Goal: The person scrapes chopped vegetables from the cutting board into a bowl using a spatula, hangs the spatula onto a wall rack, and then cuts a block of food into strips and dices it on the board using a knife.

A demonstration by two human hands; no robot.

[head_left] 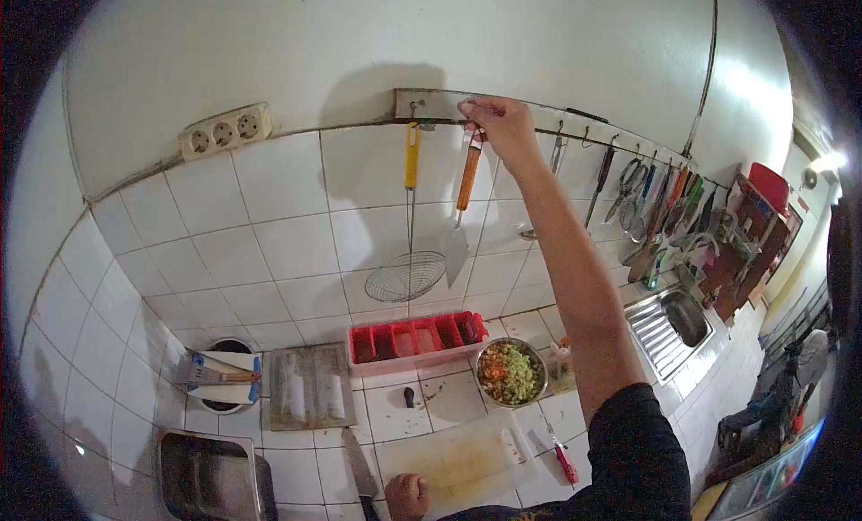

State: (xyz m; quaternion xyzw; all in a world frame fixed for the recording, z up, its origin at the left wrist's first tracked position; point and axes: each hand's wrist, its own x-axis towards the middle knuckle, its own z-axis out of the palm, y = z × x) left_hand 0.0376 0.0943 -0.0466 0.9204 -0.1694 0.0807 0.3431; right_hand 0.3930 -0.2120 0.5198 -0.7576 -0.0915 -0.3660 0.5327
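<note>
My right hand (499,126) is raised to the wooden hook rail (431,104) on the wall. Its fingers pinch the top end of a spatula (468,175) with an orange handle, whose metal blade hangs down against the tiles. To its left a wire strainer (406,277) with a yellow handle hangs from a hook. Low in the view my left hand (407,496) is closed in a fist by the left edge of a translucent cutting board (458,458). Anything inside that fist is hidden. A knife (360,467) lies just left of it.
A red divided container (413,337) stands against the wall, beside a metal bowl of chopped vegetables (512,373). A small red-handled knife (565,463) lies right of the board. More utensils (646,198) hang at right, above a sink (678,319). An empty metal basin (211,476) is at left.
</note>
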